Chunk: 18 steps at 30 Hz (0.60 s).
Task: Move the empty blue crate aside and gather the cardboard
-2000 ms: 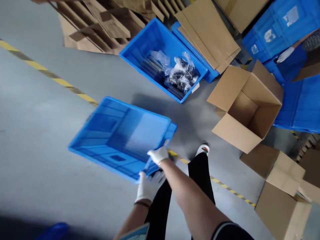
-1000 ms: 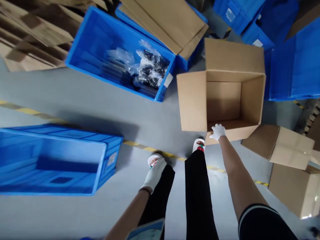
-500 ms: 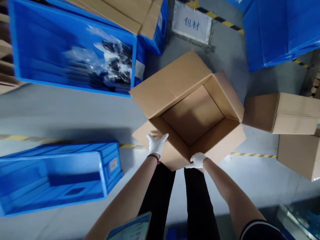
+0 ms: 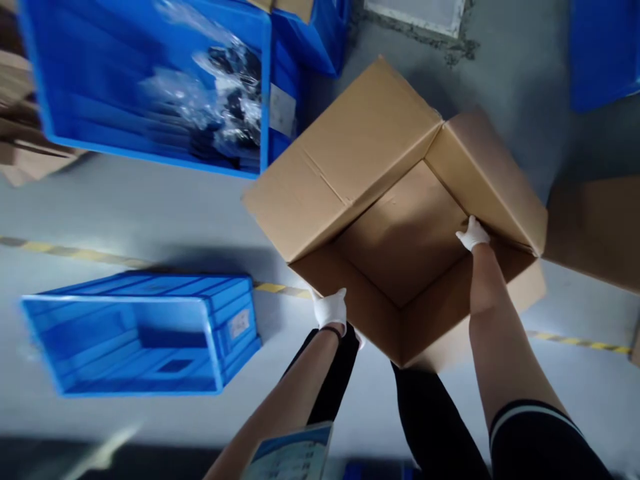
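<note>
An open brown cardboard box (image 4: 350, 167) is lifted in front of me, its inside empty and its flaps spread out. My left hand (image 4: 331, 309), in a white glove, grips the box's near left wall. My right hand (image 4: 473, 233), also gloved, holds the far right edge by the inner flap. My black trouser legs show below the box.
An empty blue crate (image 4: 145, 333) lies on the grey floor at the left. A second blue crate (image 4: 140, 80) with bagged dark parts stands at the upper left. More cardboard boxes (image 4: 595, 227) sit at the right. A yellow-black floor line (image 4: 75, 252) runs across.
I let go of the blue crate, which now rests on the floor. Both hands took the cardboard box and raised it; my right hand shifted from the near corner to the far right edge.
</note>
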### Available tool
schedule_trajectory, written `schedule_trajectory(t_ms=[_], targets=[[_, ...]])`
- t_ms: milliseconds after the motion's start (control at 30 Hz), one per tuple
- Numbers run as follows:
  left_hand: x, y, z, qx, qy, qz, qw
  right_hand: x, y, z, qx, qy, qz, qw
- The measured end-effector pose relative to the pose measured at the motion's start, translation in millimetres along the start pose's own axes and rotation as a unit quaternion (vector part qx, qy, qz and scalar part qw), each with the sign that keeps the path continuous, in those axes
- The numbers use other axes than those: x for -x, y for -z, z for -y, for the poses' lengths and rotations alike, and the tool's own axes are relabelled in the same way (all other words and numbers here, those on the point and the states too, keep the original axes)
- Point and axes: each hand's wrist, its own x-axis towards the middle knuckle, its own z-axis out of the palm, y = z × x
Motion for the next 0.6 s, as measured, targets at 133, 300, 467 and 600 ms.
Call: schedule_trajectory(t_ms=[133, 300, 467, 600], targets=[[1, 4.2, -8, 0.036, 0.022, -0.05, 0.998, -29, -26, 12, -0.005, -0.037, -0.036, 0.999], [7, 4.4, -16, 0.01, 0.052, -0.074, 0.996, -33, -29, 18, -0.02, -0.107, -0.04, 0.993], [22, 13.0, -34, -0.007, 0.046, -0.083, 0.996, -15, -1, 23, -0.071, -0.088, -0.022, 0.993], [21, 21.7, -35, -0.016, 0.051, -0.082, 0.995, -12, -7, 32, -0.096, -0.029, -0.02, 0.995]])
